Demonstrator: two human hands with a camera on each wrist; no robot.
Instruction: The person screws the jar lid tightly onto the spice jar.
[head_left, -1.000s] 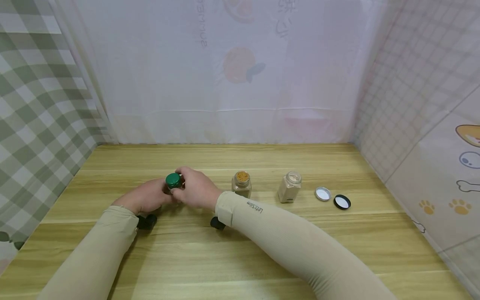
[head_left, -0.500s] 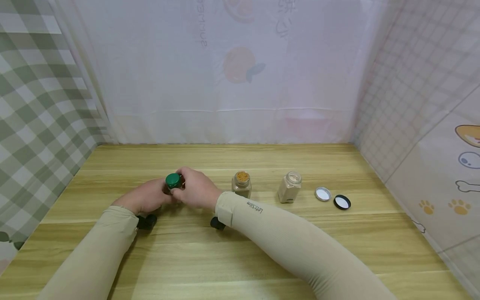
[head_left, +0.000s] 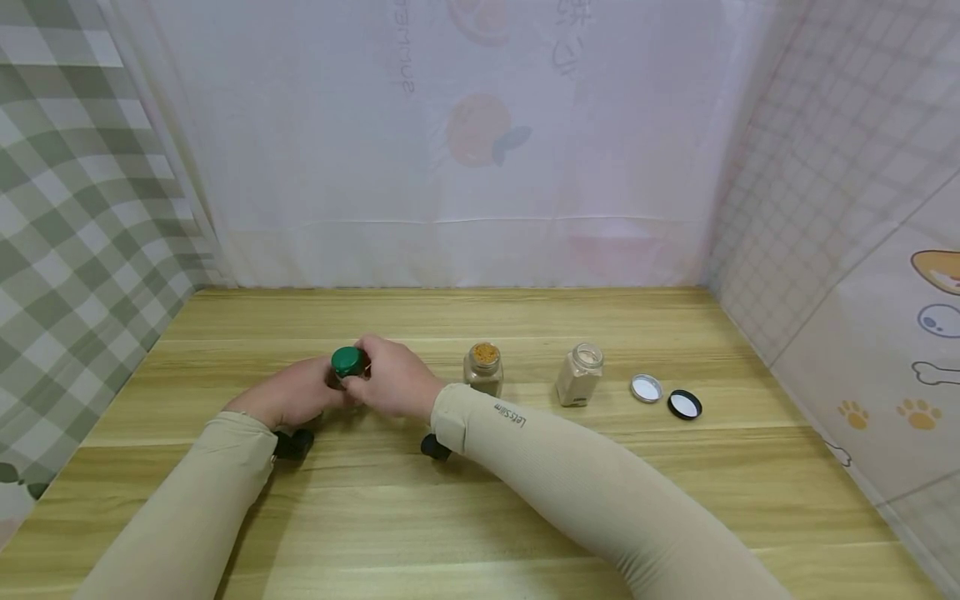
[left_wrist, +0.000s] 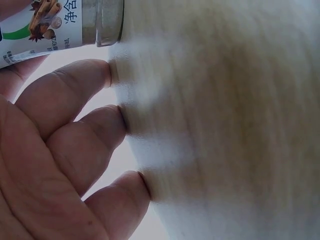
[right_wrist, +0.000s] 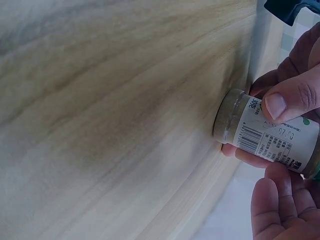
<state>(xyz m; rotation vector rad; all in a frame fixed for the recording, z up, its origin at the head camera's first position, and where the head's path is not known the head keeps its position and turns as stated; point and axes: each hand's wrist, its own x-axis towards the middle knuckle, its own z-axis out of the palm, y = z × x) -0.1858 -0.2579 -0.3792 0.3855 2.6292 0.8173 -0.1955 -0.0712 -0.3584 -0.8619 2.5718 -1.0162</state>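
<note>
A small spice jar [right_wrist: 267, 132] with a white printed label stands upright on the table, topped by a green lid [head_left: 347, 361]. My left hand [head_left: 303, 392] grips the jar's body, its thumb across the label in the right wrist view. Three of its fingers [left_wrist: 87, 145] rest their tips on the wood beside the base. From the right, my right hand [head_left: 393, 379] pinches the green lid between thumb and fingers. Its other fingers [right_wrist: 280, 200] hang loosely curled below the lid in the right wrist view. The hands hide most of the jar in the head view.
To the right stand an uncapped jar of orange-yellow spice [head_left: 484, 367] and an uncapped jar of pale powder [head_left: 580, 375]. Beyond them lie a silver-rimmed lid [head_left: 646, 387] and a black lid [head_left: 684, 404], white insides up. Fabric walls [head_left: 480, 208] border the wooden table [head_left: 450, 533].
</note>
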